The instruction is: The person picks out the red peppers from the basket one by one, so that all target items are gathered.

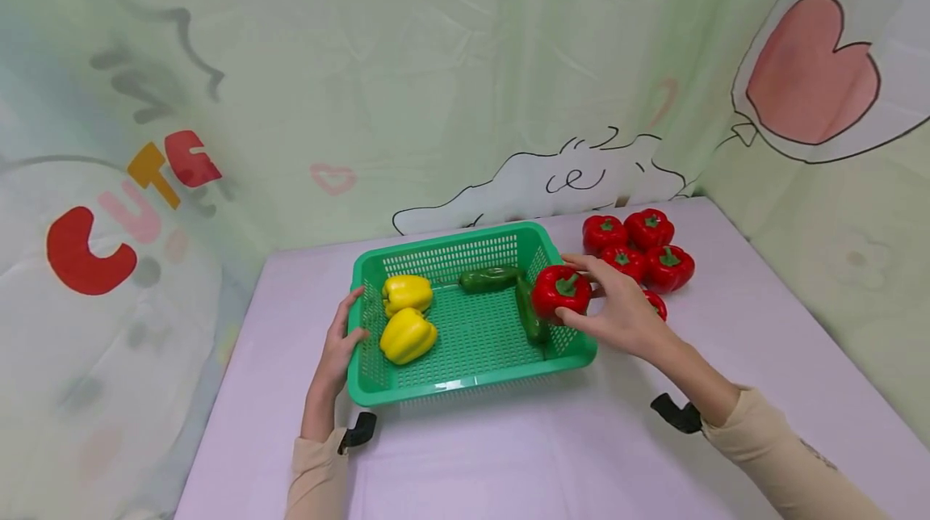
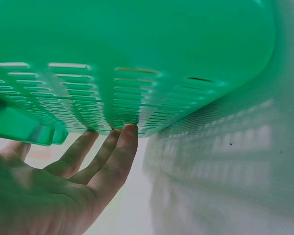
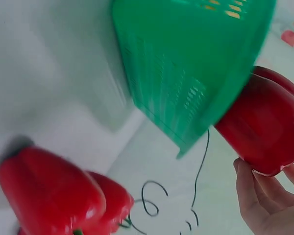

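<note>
A green plastic basket (image 1: 472,381) with slotted walls stands on the table. My left hand (image 1: 340,342) holds its left end, thumb over the rim and fingers along the outside wall (image 2: 98,105). Inside, two yellow bell peppers (image 1: 408,336) lie at the left and two long green peppers (image 1: 488,278) at the right. My right hand (image 1: 617,306) grips a red bell pepper (image 1: 552,294) between thumb and fingers, over the basket's right rim. In the right wrist view this red pepper (image 3: 264,122) partly passes behind the rim.
Several more red bell peppers (image 1: 650,229) are grouped on the table to the right of the basket, one partly hidden by my right hand. A lilac cloth (image 1: 465,455) covers the table. Printed curtains (image 1: 436,84) hang behind and at both sides.
</note>
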`<state>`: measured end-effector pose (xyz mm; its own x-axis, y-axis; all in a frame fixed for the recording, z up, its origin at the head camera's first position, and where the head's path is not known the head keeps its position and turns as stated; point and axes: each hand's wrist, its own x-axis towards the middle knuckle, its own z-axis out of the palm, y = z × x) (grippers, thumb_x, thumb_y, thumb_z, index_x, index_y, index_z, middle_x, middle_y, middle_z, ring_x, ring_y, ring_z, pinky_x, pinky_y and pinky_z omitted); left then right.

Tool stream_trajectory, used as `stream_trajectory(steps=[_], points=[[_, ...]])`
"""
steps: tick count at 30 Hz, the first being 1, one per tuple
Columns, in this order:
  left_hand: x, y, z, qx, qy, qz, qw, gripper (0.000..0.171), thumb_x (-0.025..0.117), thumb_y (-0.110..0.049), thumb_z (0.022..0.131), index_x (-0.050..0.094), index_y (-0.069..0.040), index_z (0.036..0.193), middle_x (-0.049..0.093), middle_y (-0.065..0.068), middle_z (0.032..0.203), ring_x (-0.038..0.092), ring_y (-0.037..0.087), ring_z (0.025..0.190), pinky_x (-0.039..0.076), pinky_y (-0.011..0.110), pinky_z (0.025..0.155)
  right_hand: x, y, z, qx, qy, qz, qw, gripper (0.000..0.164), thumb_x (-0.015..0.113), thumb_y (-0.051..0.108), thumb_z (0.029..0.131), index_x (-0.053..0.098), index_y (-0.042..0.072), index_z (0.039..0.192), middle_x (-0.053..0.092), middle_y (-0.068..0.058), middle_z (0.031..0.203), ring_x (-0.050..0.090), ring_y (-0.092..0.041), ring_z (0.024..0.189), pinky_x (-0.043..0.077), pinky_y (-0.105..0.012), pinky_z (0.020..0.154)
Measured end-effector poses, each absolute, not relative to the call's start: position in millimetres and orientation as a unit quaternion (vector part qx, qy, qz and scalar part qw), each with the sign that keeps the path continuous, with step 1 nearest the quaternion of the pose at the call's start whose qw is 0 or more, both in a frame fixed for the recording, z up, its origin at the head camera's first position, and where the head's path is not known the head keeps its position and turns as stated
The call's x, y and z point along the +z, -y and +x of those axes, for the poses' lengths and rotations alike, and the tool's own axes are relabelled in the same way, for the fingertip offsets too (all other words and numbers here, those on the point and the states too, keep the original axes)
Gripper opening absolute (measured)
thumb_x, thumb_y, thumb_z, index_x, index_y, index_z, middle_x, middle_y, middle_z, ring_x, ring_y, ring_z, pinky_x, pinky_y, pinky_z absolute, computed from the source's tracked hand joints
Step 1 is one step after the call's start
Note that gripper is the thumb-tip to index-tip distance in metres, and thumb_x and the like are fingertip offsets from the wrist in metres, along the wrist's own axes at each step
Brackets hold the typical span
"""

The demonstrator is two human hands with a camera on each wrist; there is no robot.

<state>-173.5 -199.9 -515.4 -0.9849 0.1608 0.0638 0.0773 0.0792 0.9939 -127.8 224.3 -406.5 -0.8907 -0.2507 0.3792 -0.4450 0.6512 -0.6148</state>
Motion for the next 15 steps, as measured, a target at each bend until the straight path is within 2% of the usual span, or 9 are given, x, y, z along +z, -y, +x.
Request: stream_trajectory(steps=[4,7,10,12,13,15], points=[[-517,200,-173,0.675,-0.733,0.080,0.031,0.073,0.044,0.005,0.089,0.026,-0.018,0.156,0.013,0.008,0.163,0.031,0.035,0.138,0.042,0.028,0.094,-401,-236,-125,0.362,0.900,0.188,0.156,0.076,0.085,0.009,0.070,0.051,0.001,0.137,0.060,-0.019,0.129,0.059,-0.033,0.108,0.055,-0.053,0.078],[-516,200,-174,0.675,-0.732,0.083,0.033,0.073,0.044,0.005,0.089,0.026,-0.017,0.156,0.013,0.008,0.163,0.030,0.035,0.139,0.042,0.029,0.095,-399,-247,-122,0.356,0.902,0.178,0.169,0.075,0.085,0.008,0.070,0.051,0.001,0.137,0.062,-0.019,0.126,0.058,-0.034,0.108,0.055,-0.052,0.078],[-516,200,-174,0.675,-0.732,0.087,0.033,0.073,0.044,0.004,0.089,0.026,-0.017,0.156,0.013,0.008,0.163,0.030,0.035,0.139,0.042,0.034,0.098,-400,-260,-120,0.347,0.906,0.165,0.177,0.073,0.084,0.008,0.071,0.052,0.002,0.136,0.063,-0.019,0.123,0.058,-0.033,0.105,0.055,-0.040,0.077],[-516,200,-174,0.674,-0.733,0.087,0.032,0.073,0.044,0.004,0.089,0.026,-0.018,0.156,0.013,0.008,0.163,0.030,0.035,0.139,0.041,0.040,0.100,-401,-268,-119,0.340,0.910,0.158,0.179,0.071,0.084,0.007,0.072,0.052,0.001,0.135,0.063,-0.019,0.122,0.059,-0.032,0.103,0.053,-0.027,0.078],[-516,200,-174,0.674,-0.733,0.086,0.032,0.073,0.044,0.005,0.089,0.026,-0.018,0.156,0.013,0.008,0.163,0.030,0.035,0.139,0.040,0.043,0.101,-401,-273,-119,0.337,0.911,0.155,0.179,0.072,0.083,0.007,0.071,0.051,0.000,0.135,0.063,-0.020,0.122,0.059,-0.033,0.102,0.053,-0.025,0.077],[-516,200,-174,0.674,-0.733,0.084,0.031,0.074,0.044,0.005,0.089,0.026,-0.018,0.156,0.013,0.008,0.163,0.030,0.035,0.139,0.038,0.047,0.102,-403,-282,-120,0.339,0.912,0.147,0.175,0.073,0.083,0.006,0.071,0.050,-0.001,0.136,0.062,-0.022,0.122,0.059,-0.034,0.102,0.049,-0.014,0.076]])
